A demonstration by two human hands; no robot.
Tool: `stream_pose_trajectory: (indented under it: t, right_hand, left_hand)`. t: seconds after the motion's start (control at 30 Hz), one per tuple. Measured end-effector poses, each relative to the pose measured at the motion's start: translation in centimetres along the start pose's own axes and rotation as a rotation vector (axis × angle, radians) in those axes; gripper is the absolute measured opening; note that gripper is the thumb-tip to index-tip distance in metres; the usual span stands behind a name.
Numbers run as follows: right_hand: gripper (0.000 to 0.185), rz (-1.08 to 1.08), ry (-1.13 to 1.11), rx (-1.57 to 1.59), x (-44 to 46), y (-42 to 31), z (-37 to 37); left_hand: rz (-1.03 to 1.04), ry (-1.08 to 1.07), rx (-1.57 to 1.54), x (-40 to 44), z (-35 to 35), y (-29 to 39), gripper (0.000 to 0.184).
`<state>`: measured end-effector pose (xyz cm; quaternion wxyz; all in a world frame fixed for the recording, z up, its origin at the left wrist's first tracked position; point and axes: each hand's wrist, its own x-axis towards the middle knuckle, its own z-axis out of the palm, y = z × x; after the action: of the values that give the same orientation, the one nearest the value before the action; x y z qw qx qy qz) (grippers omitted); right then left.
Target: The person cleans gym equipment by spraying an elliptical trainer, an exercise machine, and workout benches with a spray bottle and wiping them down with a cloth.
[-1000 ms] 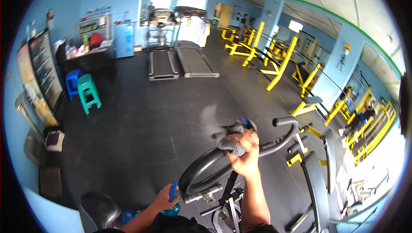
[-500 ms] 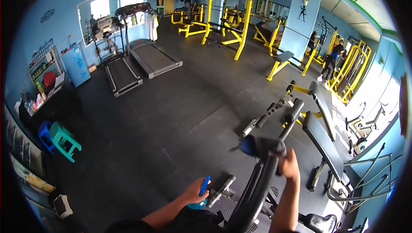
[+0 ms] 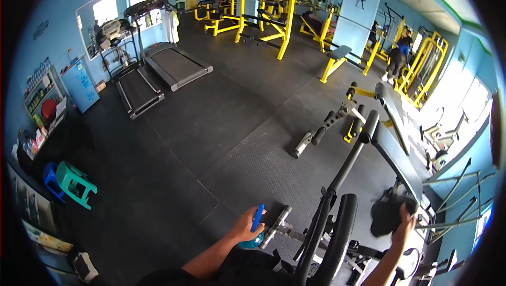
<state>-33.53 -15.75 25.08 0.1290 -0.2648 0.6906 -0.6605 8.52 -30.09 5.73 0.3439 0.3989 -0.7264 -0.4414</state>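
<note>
My left hand (image 3: 244, 226) is closed around a spray bottle (image 3: 253, 242) with a blue top and a teal body, low in the middle of the view. My right hand (image 3: 405, 225) grips a dark cloth (image 3: 387, 217), which is slightly blurred and hangs at the lower right. Between my two hands stands an exercise machine with a black padded bar (image 3: 341, 233). The cloth is apart from that bar, close to the lower end of a black bench pad (image 3: 398, 167). My right fingertips are partly hidden by the cloth.
A metal-framed machine with foam rollers (image 3: 321, 130) stands ahead. Grey metal tubing (image 3: 458, 223) juts out at the right. Two treadmills (image 3: 176, 66), a green stool (image 3: 76, 183) and a blue stool are to the left. Yellow racks (image 3: 287, 22) and a person (image 3: 399, 56) are farther back.
My right hand has carried the cloth from the padded bar's top to the right and downward. My left hand still holds the spray bottle. The view has shifted slightly.
</note>
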Motion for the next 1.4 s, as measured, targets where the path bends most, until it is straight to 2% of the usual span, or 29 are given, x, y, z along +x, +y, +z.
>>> stream_pose_trajectory:
  t: [0.03, 0.1, 0.2, 0.27, 0.33, 0.4, 0.47, 0.53, 0.57, 0.67, 0.7, 0.8, 0.83, 0.93, 0.97, 1.03, 1.07, 1.1, 1.17, 1.2, 1.27, 1.33, 1.4]
  right_hand:
    - [0.037, -0.119, 0.01, 0.028, 0.8, -0.8, 0.6]
    - [0.04, -0.211, -0.004, -0.086, 2.2, -4.3, 1.1]
    - [0.038, -0.264, -0.027, -0.067, 1.9, -11.9, 3.9]
    - [0.043, -0.317, -0.071, -0.032, 0.9, -16.6, 6.5]
    - [0.043, -0.441, -0.254, -0.154, -0.6, -21.4, 9.6]
    - [0.042, -0.581, -0.462, -0.418, -1.4, -24.8, 12.0]
    - [0.038, -0.44, -0.895, -0.397, -0.9, -27.4, 15.2]
    - [0.034, -0.724, -0.488, -1.277, -3.3, -28.9, 16.3]
    - [0.034, -0.706, -0.467, -1.302, -3.5, -29.6, 18.0]
    - [0.037, -0.299, -0.952, -1.285, -2.9, -30.9, 26.6]
    - [0.025, -0.253, -1.034, -1.355, -3.3, -31.9, 29.3]
    - [0.023, -0.194, -1.037, -1.47, -3.9, -31.8, 36.2]
    - [0.023, -0.345, -1.01, -1.524, -3.3, -30.1, 37.7]
    - [0.02, -0.326, -0.867, -1.69, -1.5, -22.6, 40.7]
    - [0.019, -0.311, -0.775, -1.738, -1.7, -19.0, 40.6]
    - [0.017, -0.09, -0.596, -1.747, -1.9, -10.0, 37.6]
    - [0.017, 0.064, -0.359, -1.586, -2.6, -6.8, 35.4]
    - [0.019, 0.038, 0.098, -1.419, -4.1, -2.4, 32.9]
    - [0.035, 0.027, 0.506, -1.343, -7.1, 0.3, 28.8]
    - [0.041, 0.141, 0.601, -1.296, -8.3, -1.2, 29.0]
    - [0.044, 0.224, 0.527, -1.334, -9.1, 1.4, 27.6]
    - [0.043, 0.642, 0.314, -1.285, -7.3, 2.9, 26.9]
    - [0.039, 0.695, 0.164, -1.189, -4.3, 2.2, 26.0]
  left_hand:
    - [0.048, 0.01, -0.028, 0.2, 0.0, 0.0, 0.049]
    - [0.162, 0.036, -0.047, 1.0, -0.3, 0.0, 0.047]
    - [0.055, -0.045, -0.158, 2.1, -1.7, 1.8, 0.046]
    - [0.104, -0.141, -0.17, 3.2, -2.1, 0.3, 0.048]
    - [0.145, -0.175, -0.132, 4.6, -2.9, -0.2, 0.049]
    - [0.197, -0.239, -0.2, 6.0, -3.9, -0.1, 0.051]
    - [0.183, -0.373, -0.169, 7.8, -5.7, -0.1, 0.051]
    - [0.244, -0.442, -0.178, 9.8, -7.5, -0.8, 0.049]
    - [0.219, -0.505, -0.182, 10.8, -8.6, -1.2, 0.048]
    - [0.246, -0.587, -0.2, 13.6, -11.3, -3.3, 0.046]
    - [0.26, -0.612, -0.16, 14.8, -12.4, -3.6, 0.046]
    - [0.251, -0.762, -0.112, 18.9, -15.3, -3.7, 0.045]
    - [0.227, -0.805, -0.102, 20.2, -16.1, -3.5, 0.046]
    - [0.258, -0.885, -0.071, 23.6, -17.2, -4.2, 0.045]
    - [0.287, -0.87, -0.074, 24.5, -17.4, -4.5, 0.045]
    - [0.344, -0.866, -0.078, 26.5, -18.1, -4.6, 0.044]
    - [0.274, -0.855, -0.115, 27.1, -18.7, -4.4, 0.045]
    - [0.199, -0.825, -0.156, 27.8, -19.1, -4.7, 0.045]
    - [0.144, -0.83, -0.155, 29.3, -19.8, -6.4, 0.046]
    - [0.073, -0.869, -0.149, 30.1, -20.1, -6.7, 0.046]
    - [0.036, -0.921, -0.071, 31.6, -20.7, -6.9, 0.046]
    - [0.073, -0.964, 0.04, 33.3, -20.3, -7.0, 0.047]
    - [0.054, -0.996, 0.051, 35.4, -18.8, -7.0, 0.047]
